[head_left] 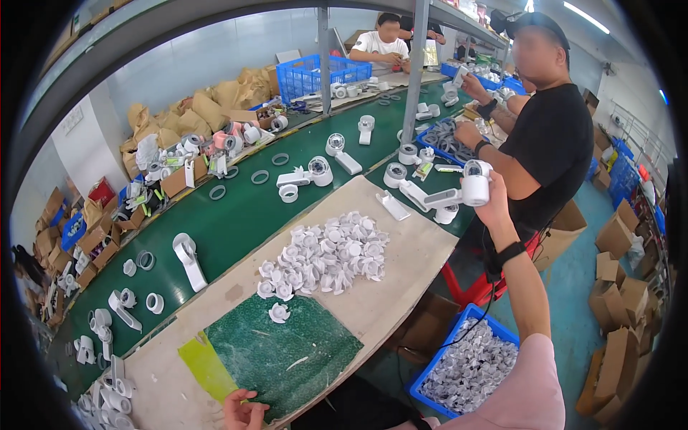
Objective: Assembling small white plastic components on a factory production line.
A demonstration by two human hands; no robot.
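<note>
My right hand (496, 203) is raised over the table's far right corner, its fingers wrapped round the head of a white handheld fan (474, 189). The fan's flat handle points left. My left hand (245, 411) lies at the near edge of a dark green mat (287, 362), fingers loosely bent and apart, with nothing in them. One small white fan impeller (279, 313) sits on the mat's far part. Beyond it spreads a heap of similar white impellers (333, 251). A yellow-green sheet (203, 368) sticks out from the mat's left side.
A green conveyor belt (236, 215) carries white fans and grey rings past the beige board (423, 247). Right of the board, a blue crate (469, 313) of white parts stands low. A co-worker in black (555, 136) sits at the far right; a metal post (414, 79) rises nearby.
</note>
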